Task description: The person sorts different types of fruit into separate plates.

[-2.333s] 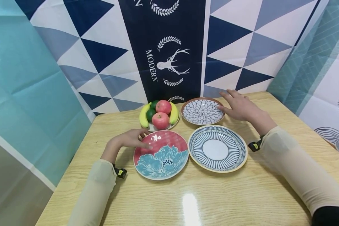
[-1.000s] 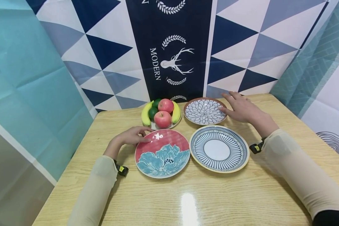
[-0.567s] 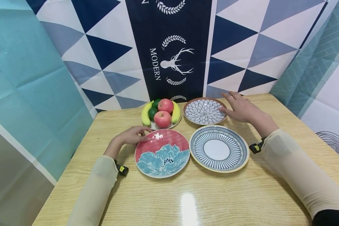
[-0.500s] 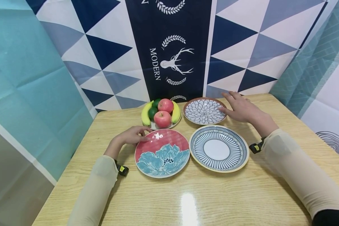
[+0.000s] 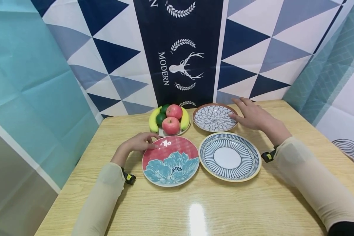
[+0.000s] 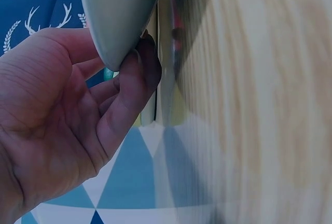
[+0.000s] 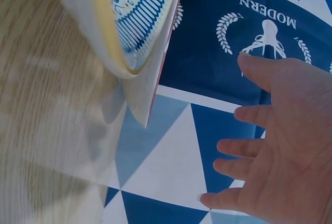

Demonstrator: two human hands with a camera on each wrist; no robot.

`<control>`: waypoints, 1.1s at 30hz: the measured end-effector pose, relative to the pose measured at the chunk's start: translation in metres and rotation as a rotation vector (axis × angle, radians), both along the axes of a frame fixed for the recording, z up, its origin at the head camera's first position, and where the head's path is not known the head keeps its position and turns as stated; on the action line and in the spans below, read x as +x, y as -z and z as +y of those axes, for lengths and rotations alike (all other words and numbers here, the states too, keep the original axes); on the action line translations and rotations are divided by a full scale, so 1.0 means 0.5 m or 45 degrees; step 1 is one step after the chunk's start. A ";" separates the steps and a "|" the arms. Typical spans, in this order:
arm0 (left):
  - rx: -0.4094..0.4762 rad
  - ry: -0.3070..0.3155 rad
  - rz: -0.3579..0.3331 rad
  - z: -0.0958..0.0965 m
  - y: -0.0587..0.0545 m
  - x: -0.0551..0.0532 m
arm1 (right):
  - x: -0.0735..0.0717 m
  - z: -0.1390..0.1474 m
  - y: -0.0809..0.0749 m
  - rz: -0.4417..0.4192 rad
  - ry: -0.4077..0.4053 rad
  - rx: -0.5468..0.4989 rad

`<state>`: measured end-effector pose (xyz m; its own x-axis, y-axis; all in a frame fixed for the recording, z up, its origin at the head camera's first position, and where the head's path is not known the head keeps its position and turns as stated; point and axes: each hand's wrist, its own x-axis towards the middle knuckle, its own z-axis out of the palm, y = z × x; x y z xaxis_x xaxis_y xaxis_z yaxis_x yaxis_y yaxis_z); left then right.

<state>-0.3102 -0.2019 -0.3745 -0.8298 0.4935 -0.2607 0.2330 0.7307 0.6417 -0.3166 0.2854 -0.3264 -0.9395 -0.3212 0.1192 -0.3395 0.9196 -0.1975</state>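
The left hand (image 5: 137,142) pinches the red plate (image 5: 171,160) by its left edge, back by the fruit – thumb on top, fingers curled under – and this plate is on the left side of the wooden table (image 5: 153,209), just beside the plate with blue stripes (image 5: 230,157). The right hand (image 5: 250,113) has its fingers spread apart in the air, close to the right side of the plate with a brown edge (image 5: 214,118). Behind the red plate, a small white plate (image 5: 181,132) carries apples (image 5: 170,126), bananas (image 5: 154,120) and green fruit (image 5: 161,119).
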 end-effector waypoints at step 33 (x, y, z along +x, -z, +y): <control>-0.019 -0.010 -0.008 -0.002 0.008 -0.005 | 0.007 -0.006 -0.022 0.063 -0.050 -0.045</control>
